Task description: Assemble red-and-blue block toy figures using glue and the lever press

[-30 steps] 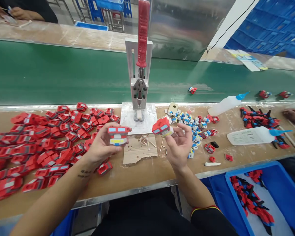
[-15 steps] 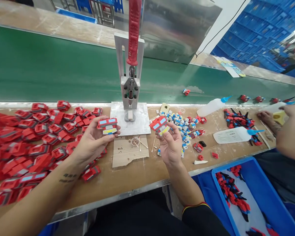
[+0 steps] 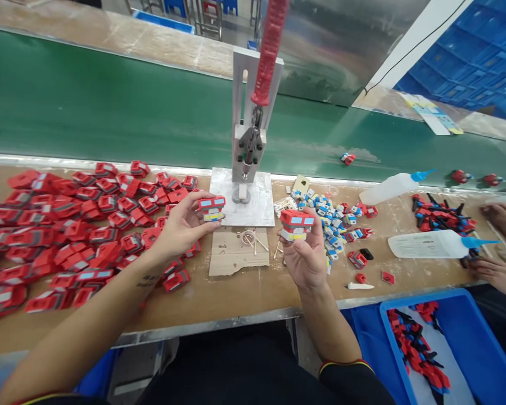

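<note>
My left hand point(image 3: 189, 222) grips a small red toy part point(image 3: 212, 208) with light-blue windows and a white and yellow lower piece, between thumb and fingers. A similar red toy part point(image 3: 296, 225) is pinched in my right hand point(image 3: 307, 256), its windows tilted towards me. Both parts are held above the bench, apart from each other. Between and behind them stands a toggle press point(image 3: 253, 140) with a red handle on a metal base plate point(image 3: 261, 216). A heap of red toy parts point(image 3: 105, 208) lies left of my left hand. Small white, blue and yellow pieces point(image 3: 331, 219) lie beside my right hand.
Torn cardboard point(image 3: 225, 259) with cotton swabs lies before the press. Glue bottles point(image 3: 425, 244) lie on the right, near a co-worker's hand point(image 3: 497, 275). A blue bin point(image 3: 474, 326) of red and black assemblies stands at the lower right. A green conveyor belt point(image 3: 109, 107) runs behind.
My view has shifted, so the bench appears further right. Both hands still hold their parts; the right-hand part has turned to show more of its red top. A co-worker's arm has drawn back.
</note>
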Available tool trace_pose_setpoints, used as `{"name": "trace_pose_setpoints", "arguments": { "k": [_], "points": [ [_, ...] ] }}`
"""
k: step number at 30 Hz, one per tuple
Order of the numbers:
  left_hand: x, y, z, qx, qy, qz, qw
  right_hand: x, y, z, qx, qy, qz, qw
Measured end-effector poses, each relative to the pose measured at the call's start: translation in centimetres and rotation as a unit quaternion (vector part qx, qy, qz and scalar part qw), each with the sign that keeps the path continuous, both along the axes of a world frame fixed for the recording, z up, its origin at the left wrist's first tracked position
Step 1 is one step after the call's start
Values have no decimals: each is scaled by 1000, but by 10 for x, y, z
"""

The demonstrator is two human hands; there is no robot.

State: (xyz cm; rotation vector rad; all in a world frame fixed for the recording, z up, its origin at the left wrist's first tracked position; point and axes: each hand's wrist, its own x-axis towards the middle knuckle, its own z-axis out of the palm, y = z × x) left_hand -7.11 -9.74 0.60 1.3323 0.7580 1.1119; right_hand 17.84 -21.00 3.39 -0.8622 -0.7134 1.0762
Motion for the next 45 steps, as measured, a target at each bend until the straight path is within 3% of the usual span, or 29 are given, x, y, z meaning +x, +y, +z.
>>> {"name": "trace_pose_setpoints", "arguments": {
  "k": [9, 17, 20, 23, 26, 29, 32, 35, 38, 42, 45],
  "points": [
    [-4, 17, -6, 22, 108, -1, 994, 4, 3, -2, -32, -26, 2, 999],
    [9, 39, -16, 46, 54, -36, 997, 12, 11, -5, -20, -46, -12, 999],
    [22, 57, -17, 63, 45, -43, 996, 22, 18, -10, -30, -101, -33, 994],
    [34, 70, -18, 94, 76, -39, 992, 41, 27, -14, -43, -217, -42, 974],
    [42, 78, -20, 126, 106, -27, 986, 67, 35, -11, -85, -404, -11, 911],
    [44, 82, -22, 137, 126, -19, 982, 88, 41, -3, -141, -601, 53, 785],
    [45, 84, -25, 136, 157, -25, 978, 95, 45, 2, -156, -728, 142, 652],
    [51, 86, -25, 144, 184, -25, 972, 88, 51, -2, -138, -789, 211, 560],
    [62, 91, -26, 143, 192, -17, 971, 80, 56, -10, -132, -811, 225, 523],
    [74, 97, -29, 126, 166, -28, 978, 78, 58, -5, -129, -818, 228, 512],
    [75, 98, -33, 103, 146, -52, 983, 82, 59, 19, -98, -801, 199, 556]
  ]
}}
